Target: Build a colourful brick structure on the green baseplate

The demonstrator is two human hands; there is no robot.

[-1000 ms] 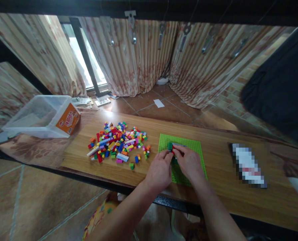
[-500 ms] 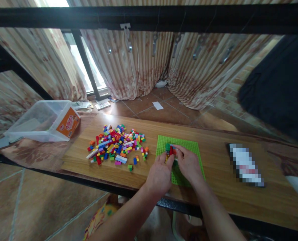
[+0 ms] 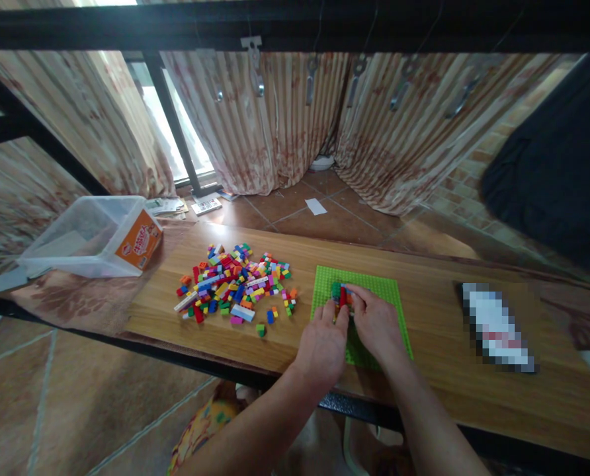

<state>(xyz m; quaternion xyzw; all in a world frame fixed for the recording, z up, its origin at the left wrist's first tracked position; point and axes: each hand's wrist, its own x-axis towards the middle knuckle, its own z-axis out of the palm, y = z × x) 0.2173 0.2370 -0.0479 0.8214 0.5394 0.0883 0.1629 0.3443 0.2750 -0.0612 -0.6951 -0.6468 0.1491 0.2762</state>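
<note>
A green studded baseplate (image 3: 387,285) lies on the wooden board under both my hands. A small cluster of toy bricks stands on its left half, with a red brick (image 3: 343,295) and a green brick (image 3: 335,289) showing between my fingers. From the left side, my left hand (image 3: 323,338) has its fingers bent and pressed against the cluster by the red brick. My right hand (image 3: 378,324) pinches at the cluster's right side, thumb and forefinger close together. The fingers hide most of the lower bricks.
Loose, many-coloured bricks (image 3: 240,284) are heaped on the board to the left. Beyond them sits a clear plastic box (image 3: 91,264) with an orange label. A pixelated dark-edged object (image 3: 496,327) lies at right. A black rail (image 3: 295,26) crosses overhead.
The whole view has shifted slightly, so things appear a little farther right. Both hands stay on the brick cluster, with only slight finger movement.
</note>
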